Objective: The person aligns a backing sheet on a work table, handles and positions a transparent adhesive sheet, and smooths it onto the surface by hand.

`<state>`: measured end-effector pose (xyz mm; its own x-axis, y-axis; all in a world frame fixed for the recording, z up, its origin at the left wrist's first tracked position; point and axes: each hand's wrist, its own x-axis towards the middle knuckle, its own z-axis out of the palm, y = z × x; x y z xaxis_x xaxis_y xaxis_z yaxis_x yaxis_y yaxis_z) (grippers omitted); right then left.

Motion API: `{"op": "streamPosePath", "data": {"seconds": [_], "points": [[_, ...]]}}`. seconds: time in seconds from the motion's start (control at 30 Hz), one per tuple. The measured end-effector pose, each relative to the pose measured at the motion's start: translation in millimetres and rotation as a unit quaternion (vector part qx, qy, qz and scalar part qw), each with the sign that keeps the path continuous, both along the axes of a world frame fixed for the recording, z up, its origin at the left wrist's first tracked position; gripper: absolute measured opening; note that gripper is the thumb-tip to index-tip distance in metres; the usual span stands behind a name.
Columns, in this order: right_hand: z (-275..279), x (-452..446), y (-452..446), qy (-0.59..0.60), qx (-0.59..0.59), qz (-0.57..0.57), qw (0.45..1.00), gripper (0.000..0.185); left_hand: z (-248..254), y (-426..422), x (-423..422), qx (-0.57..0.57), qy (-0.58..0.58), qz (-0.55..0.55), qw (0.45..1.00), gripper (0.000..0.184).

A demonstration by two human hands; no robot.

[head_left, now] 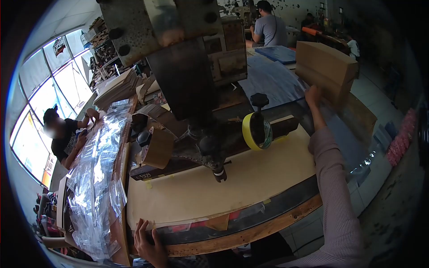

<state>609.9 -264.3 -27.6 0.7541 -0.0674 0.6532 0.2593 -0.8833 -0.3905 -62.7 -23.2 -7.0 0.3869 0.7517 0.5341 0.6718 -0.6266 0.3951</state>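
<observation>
My left hand (151, 246) rests at the near left corner of a large beige sheet (214, 192), fingers spread over the dark table edge. My right arm reaches forward, and my right hand (313, 96) is closed beside the lower left of a brown cardboard box (324, 67); what it grips, if anything, is hidden. Across the sheet lies a dark bar (187, 156) under the machine head (183, 76). A yellow tape roll (253, 131) and a brown tape roll (157, 147) hang at the bar.
Clear plastic sheeting (96, 178) covers the left table, where a person in a dark shirt (65, 138) works. Blue-grey sheets (272, 78) lie behind the machine. Another person in a grey shirt (271, 29) sits at the back. Stacked boards (116, 87) stand behind left.
</observation>
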Motion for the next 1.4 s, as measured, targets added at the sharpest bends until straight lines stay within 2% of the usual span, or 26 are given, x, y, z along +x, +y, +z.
{"op": "streamPosePath", "data": {"seconds": [0.13, 0.23, 0.27, 0.3, 0.37, 0.43, 0.5, 0.57, 0.63, 0.73, 0.83, 0.93, 1.03, 1.1, 1.17, 1.23, 1.27, 1.33, 1.4], "points": [[9, 6, 10, 0.003, 0.017, 0.032, 0.999, 0.015, 1, -2, 0, -0.009, -0.007, -0.003, 1.000, 0.030], [31, 2, 34, 0.034, 0.051, 0.199, 0.978, 0.015, 0, -2, 2, -0.010, -0.020, 0.001, 1.000, 0.030], [39, -7, 47, 0.132, 0.245, 0.275, 0.920, 0.016, 0, -2, 3, -0.012, -0.024, 0.002, 1.000, 0.030], [55, -25, 56, 0.225, 0.424, 0.337, 0.810, 0.017, 0, -2, 2, -0.013, -0.028, 0.005, 1.000, 0.030], [78, -33, 64, 0.205, 0.587, 0.449, 0.642, 0.023, 2, -3, 3, -0.018, -0.032, 0.007, 0.999, 0.030], [112, -45, 61, 0.133, 0.636, 0.550, 0.524, 0.026, 0, -1, 1, -0.014, -0.027, 0.012, 0.999, 0.029], [156, -66, 39, 0.037, 0.662, 0.609, 0.435, 0.027, -4, 3, -2, -0.002, -0.019, 0.020, 1.000, 0.029], [190, -87, 7, -0.020, 0.634, 0.696, 0.337, 0.017, -2, 2, -2, -0.006, -0.027, 0.021, 0.999, 0.028], [222, -159, -5, -0.109, 0.672, 0.638, 0.360, 0.018, -3, 3, -3, -0.024, -0.040, 0.022, 0.999, 0.027], [236, -207, -29, -0.142, 0.628, 0.654, 0.397, 0.022, -5, 4, -5, -0.006, -0.029, 0.023, 0.999, 0.026], [247, -284, -19, -0.280, 0.608, 0.560, 0.488, 0.023, -4, 3, -7, 0.010, -0.035, 0.006, 0.999, 0.025], [247, -347, -8, -0.408, 0.472, 0.500, 0.601, 0.022, -7, 0, -7, 0.017, -0.080, -0.015, 0.997, 0.024], [236, -394, 4, -0.507, 0.322, 0.472, 0.645, 0.021, -11, -22, -3, 0.075, -0.146, -0.103, 0.981, 0.032], [225, -413, 0, -0.500, 0.279, 0.495, 0.654, 0.022, -23, -61, 8, -0.073, -0.240, -0.238, 0.938, 0.054], [214, -429, -8, -0.495, 0.229, 0.517, 0.659, 0.023, -24, -93, 23, -0.143, -0.274, -0.373, 0.875, 0.081], [204, -448, -18, -0.485, 0.211, 0.555, 0.642, 0.025, -12, -112, 31, -0.231, -0.246, -0.409, 0.848, 0.105], [198, -458, -24, -0.477, 0.221, 0.581, 0.621, 0.026, -9, -116, 38, -0.252, -0.251, -0.428, 0.831, 0.104], [180, -484, -40, -0.436, 0.316, 0.656, 0.529, 0.027, -3, -122, 47, -0.288, -0.261, -0.464, 0.796, 0.102], [166, -503, -57, -0.401, 0.403, 0.665, 0.484, 0.028, 2, -128, 53, -0.316, -0.257, -0.502, 0.763, 0.103]]}}
